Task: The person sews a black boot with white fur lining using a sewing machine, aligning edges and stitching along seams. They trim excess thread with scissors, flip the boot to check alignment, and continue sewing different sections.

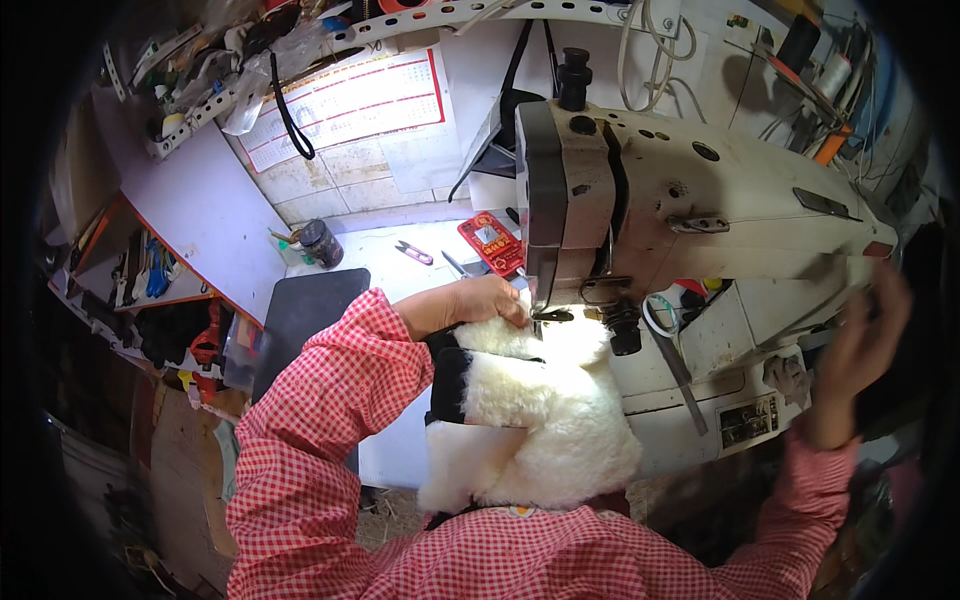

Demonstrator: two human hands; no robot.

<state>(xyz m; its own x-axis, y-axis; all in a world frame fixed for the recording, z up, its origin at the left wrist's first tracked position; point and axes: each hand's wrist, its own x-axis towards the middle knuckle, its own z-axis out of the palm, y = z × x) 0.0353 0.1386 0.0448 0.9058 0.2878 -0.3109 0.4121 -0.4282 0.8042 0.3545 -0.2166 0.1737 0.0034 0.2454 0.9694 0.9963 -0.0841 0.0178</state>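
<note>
Worktop (390, 455): white surface, running beneath the machine and back to a tiled wall; carries most of the items below
Sewing machine (700, 190): pale body, worn and stained, dark grey end cover at its left; arm extends to the right over the worktop; bright light falls at the needle area, where glare hides the detail
White fleece piece (580, 430): thick pile, several flaps, black patches along its left side; upper end under the machine's head, lower end close against the person's front
Calendar (345, 105): printed sheet with red border, on the wall behind the worktop
Black mat (305, 320): flat, rounded corner, to the left of the fleece; partly covered by the left sleeve
Right hand (868, 335): raised beside the right end of the machine; blurred, fingers loosely apart, nothing seen in it; contact with the machine cannot be told
Left hand (485, 302): fingers closed on the upper edge of the fleece, just left of the needle area
Dark bar (680, 380): long and narrow, lying aslant to the right of the fleece
Red pack (492, 243): flat, behind the left hand
Jar (321, 243): dark, near the wall, behind the mat
Thread snips (414, 253): small, between jar and red pack
</note>
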